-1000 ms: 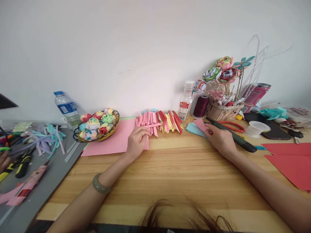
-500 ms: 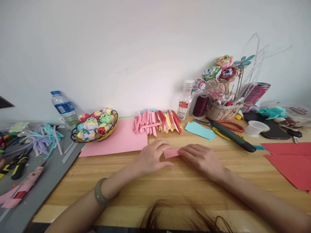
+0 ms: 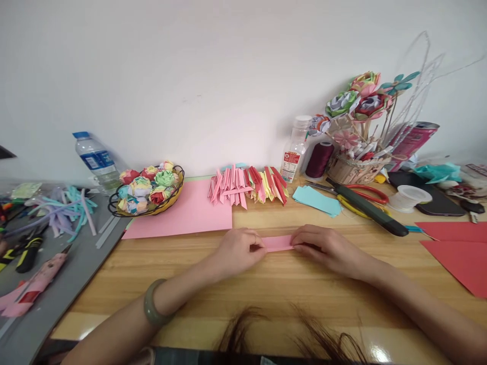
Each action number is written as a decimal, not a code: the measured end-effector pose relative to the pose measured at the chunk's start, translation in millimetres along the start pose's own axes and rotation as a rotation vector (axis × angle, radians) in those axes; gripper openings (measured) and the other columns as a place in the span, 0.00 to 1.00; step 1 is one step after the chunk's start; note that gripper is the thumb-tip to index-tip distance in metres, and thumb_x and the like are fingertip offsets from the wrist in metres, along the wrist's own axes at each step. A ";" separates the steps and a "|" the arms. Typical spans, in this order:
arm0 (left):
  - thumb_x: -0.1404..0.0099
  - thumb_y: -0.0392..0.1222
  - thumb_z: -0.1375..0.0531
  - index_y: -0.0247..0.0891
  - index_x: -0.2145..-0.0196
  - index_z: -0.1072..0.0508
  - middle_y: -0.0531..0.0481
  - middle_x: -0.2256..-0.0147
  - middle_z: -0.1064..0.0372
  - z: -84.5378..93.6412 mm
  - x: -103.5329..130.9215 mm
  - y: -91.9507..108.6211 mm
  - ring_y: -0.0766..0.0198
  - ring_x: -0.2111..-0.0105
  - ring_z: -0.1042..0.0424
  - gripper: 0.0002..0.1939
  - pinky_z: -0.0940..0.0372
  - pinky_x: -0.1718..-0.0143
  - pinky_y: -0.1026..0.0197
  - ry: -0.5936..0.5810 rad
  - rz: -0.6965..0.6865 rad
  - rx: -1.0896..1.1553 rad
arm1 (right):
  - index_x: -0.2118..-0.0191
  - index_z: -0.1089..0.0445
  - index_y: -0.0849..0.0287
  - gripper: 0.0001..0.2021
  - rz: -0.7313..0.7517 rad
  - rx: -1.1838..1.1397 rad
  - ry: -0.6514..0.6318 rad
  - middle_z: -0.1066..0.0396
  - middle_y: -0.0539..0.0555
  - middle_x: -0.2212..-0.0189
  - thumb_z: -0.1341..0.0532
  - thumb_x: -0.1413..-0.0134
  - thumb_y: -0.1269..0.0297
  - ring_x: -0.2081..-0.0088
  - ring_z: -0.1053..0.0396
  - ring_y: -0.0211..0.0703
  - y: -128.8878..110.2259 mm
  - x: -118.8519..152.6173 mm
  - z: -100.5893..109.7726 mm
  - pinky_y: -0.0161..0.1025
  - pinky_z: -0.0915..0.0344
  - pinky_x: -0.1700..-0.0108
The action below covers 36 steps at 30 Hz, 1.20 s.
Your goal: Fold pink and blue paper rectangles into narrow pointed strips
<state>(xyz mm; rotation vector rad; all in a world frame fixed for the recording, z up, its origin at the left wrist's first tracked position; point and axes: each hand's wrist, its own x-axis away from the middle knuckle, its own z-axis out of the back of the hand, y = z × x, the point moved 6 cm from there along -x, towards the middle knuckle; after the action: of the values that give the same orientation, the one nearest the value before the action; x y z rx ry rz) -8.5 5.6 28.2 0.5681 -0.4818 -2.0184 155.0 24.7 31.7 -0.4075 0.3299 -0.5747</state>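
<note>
Together, the person's left hand (image 3: 243, 249) and right hand (image 3: 321, 248) are pinching opposite ends of a small pink paper strip (image 3: 279, 243) low over the wooden bench (image 3: 243, 299). Beyond them, folded paper pieces (image 3: 247, 186) are lying between a pink sheet (image 3: 190, 215) and light-blue paper slips (image 3: 317, 201).

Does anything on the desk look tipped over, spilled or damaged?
No spill or damage stands out. The blue-capped bottle at left and the pink can at right look tilted outward, though the wide lens may cause that.
</note>
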 end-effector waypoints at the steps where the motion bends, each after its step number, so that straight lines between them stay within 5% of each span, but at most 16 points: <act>1: 0.44 0.34 0.42 0.39 0.73 0.24 0.52 0.72 0.27 -0.2 1.4 -0.1 0.63 0.71 0.30 0.07 0.37 0.68 0.64 -0.013 0.045 0.021 | 0.65 0.31 0.59 0.12 -0.041 -0.013 -0.021 0.30 0.56 0.67 0.51 0.40 0.65 0.65 0.33 0.41 1.5 1.3 1.3 0.37 0.36 0.64; 7: 0.43 0.33 0.45 0.40 0.71 0.23 0.54 0.71 0.25 -2.9 3.7 -3.6 0.64 0.72 0.29 0.10 0.39 0.70 0.64 -0.029 0.250 0.117 | 0.68 0.33 0.58 0.11 -0.285 -0.054 0.010 0.30 0.52 0.73 0.50 0.42 0.60 0.73 0.34 0.39 10.0 4.3 3.2 0.36 0.39 0.70; 13: 0.42 0.33 0.46 0.37 0.72 0.25 0.52 0.70 0.26 -1.0 -0.8 -4.4 0.63 0.69 0.30 0.10 0.40 0.66 0.63 0.014 0.285 0.046 | 0.69 0.39 0.56 0.10 -0.420 -0.023 0.066 0.30 0.51 0.73 0.51 0.42 0.58 0.73 0.33 0.40 19.7 0.6 -7.2 0.36 0.40 0.71; 21: 0.43 0.34 0.45 0.37 0.71 0.30 0.53 0.71 0.29 -7.7 3.8 -7.0 0.65 0.71 0.32 0.04 0.41 0.69 0.64 0.006 0.345 -0.005 | 0.66 0.44 0.56 0.09 -0.409 0.283 0.101 0.31 0.54 0.69 0.57 0.38 0.62 0.69 0.32 0.46 13.1 0.2 -20.7 0.39 0.39 0.69; 36: 0.41 0.32 0.47 0.37 0.67 0.35 0.52 0.69 0.32 -9.4 1.1 -8.5 0.64 0.68 0.32 0.03 0.40 0.65 0.63 -0.055 0.316 -0.076 | 0.59 0.44 0.59 0.09 -0.380 0.342 0.141 0.30 0.58 0.66 0.56 0.39 0.63 0.65 0.30 0.48 15.0 1.2 -25.7 0.41 0.36 0.66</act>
<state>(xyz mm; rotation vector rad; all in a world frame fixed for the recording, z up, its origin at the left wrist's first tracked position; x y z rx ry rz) -9.5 7.5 15.7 0.3656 -0.4930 -1.7455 152.3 28.3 2.2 -0.0959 0.2832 -1.0172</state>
